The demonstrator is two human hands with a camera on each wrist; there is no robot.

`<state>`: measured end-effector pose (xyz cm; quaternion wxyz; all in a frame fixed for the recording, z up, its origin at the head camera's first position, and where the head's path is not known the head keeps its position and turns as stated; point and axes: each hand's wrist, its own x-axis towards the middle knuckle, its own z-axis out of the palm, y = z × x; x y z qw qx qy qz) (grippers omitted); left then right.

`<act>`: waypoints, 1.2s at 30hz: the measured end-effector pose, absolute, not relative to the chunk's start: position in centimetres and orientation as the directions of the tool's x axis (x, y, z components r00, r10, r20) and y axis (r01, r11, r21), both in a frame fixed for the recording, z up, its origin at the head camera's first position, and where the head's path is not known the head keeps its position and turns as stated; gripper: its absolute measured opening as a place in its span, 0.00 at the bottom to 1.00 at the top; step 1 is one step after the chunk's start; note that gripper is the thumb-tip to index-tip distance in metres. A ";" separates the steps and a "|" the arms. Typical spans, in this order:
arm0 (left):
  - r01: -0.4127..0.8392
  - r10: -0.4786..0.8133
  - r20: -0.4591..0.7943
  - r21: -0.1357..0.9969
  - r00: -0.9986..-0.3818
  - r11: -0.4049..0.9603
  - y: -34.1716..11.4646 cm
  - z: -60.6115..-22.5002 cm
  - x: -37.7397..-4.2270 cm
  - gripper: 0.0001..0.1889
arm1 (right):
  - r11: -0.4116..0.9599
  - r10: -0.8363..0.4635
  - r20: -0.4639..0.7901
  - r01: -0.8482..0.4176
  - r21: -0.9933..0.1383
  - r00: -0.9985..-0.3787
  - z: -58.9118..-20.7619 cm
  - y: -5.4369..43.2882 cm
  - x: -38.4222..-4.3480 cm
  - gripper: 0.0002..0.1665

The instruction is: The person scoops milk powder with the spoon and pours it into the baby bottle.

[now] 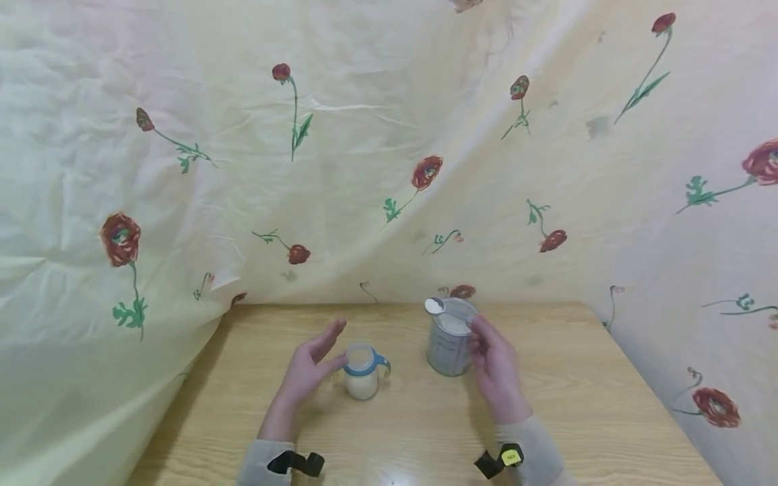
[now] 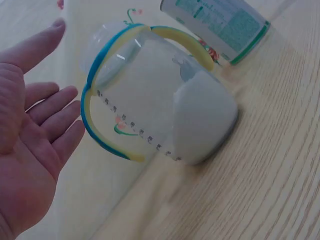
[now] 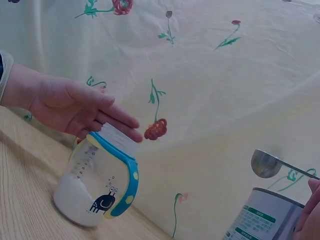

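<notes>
A clear baby bottle [image 1: 362,386] with blue-and-yellow handles stands upright on the table, its lower part filled with white powder. Beside it my left hand [image 1: 306,371] has its fingers extended, close to the bottle's neck; the left wrist view shows its palm [image 2: 22,150] holding nothing. My right hand [image 1: 497,368] pinches the handle of a metal measuring spoon [image 3: 265,164]. White powder fills the spoon's bowl [image 1: 434,306], which is over the far left rim of an open powder can [image 1: 448,354]. The right hand's fingers are right at the can's side.
The light wooden table [image 1: 401,439] carries the bottle on the left and the can on the right. A pale cloth [image 1: 352,202] printed with red flowers hangs behind the table and along both sides.
</notes>
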<state>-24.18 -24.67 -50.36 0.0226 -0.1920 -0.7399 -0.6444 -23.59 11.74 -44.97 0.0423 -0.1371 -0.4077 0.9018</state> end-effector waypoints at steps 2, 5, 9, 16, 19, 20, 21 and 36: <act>0.293 0.271 0.254 0.950 -0.928 0.112 -24.8 -50.6 -24.1 0.37 | -0.661 0.191 -0.205 0.028 -0.749 -0.960 -45.1 11.6 -23.5 0.04; 0.269 0.295 0.221 0.954 -0.929 0.130 -24.8 -50.8 -24.1 0.37 | -0.664 0.197 -0.199 0.018 -0.747 -0.960 -45.2 11.5 -23.5 0.06; 0.240 0.310 0.184 0.958 -0.933 0.155 -25.0 -51.0 -24.2 0.38 | -0.658 0.201 -0.199 0.019 -0.753 -0.959 -45.1 11.3 -23.2 0.09; 0.228 0.314 0.169 0.960 -0.934 0.162 -25.1 -51.3 -24.8 0.38 | -0.653 0.230 -0.197 -0.001 -0.757 -0.953 -44.5 10.2 -22.9 0.06; 0.231 0.328 0.172 0.961 -0.929 0.152 -25.1 -51.5 -25.0 0.38 | -0.647 0.229 -0.198 0.003 -0.762 -0.953 -44.4 9.6 -22.7 0.06; 0.232 0.333 0.173 0.961 -0.927 0.148 -25.1 -51.5 -25.0 0.38 | -0.643 0.233 -0.199 0.002 -0.766 -0.952 -44.4 9.3 -22.6 0.05; 0.230 0.335 0.171 0.962 -0.927 0.148 -25.1 -51.6 -25.0 0.38 | -0.638 0.236 -0.198 0.002 -0.770 -0.951 -44.4 9.1 -22.5 0.04; 0.229 0.349 0.142 0.947 -0.927 0.223 -24.7 -52.7 -24.9 0.41 | -0.494 0.246 -0.140 0.000 -0.869 -0.959 -45.9 6.0 -21.3 0.07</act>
